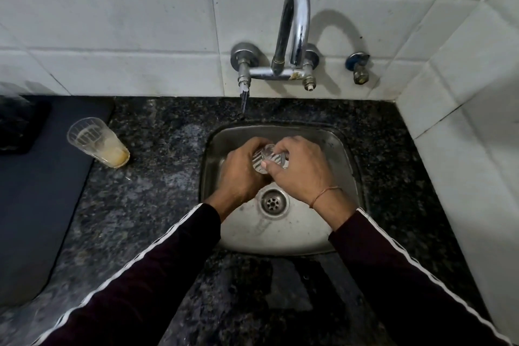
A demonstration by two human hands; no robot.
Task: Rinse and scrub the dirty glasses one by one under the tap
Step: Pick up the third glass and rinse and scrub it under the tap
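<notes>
A small clear ribbed glass [266, 159] lies on its side between both hands, over the steel sink [334, 154]. My left hand [240, 173] wraps round its left end. My right hand [300, 170] holds its right end, thumb pressed on the near side. Most of the glass is hidden by my fingers. The chrome tap [295, 25] arches from the wall above the sink; I cannot tell whether water runs from it. A second glass [97, 142], tall and smeared with yellowish residue, stands on the counter to the left.
Dark speckled granite counter [157, 205] surrounds the sink. The drain [273, 202] sits just in front of my hands. A dark grey mat [36, 191] covers the counter's left side. A small valve [359, 67] sticks out of the tiled wall at right.
</notes>
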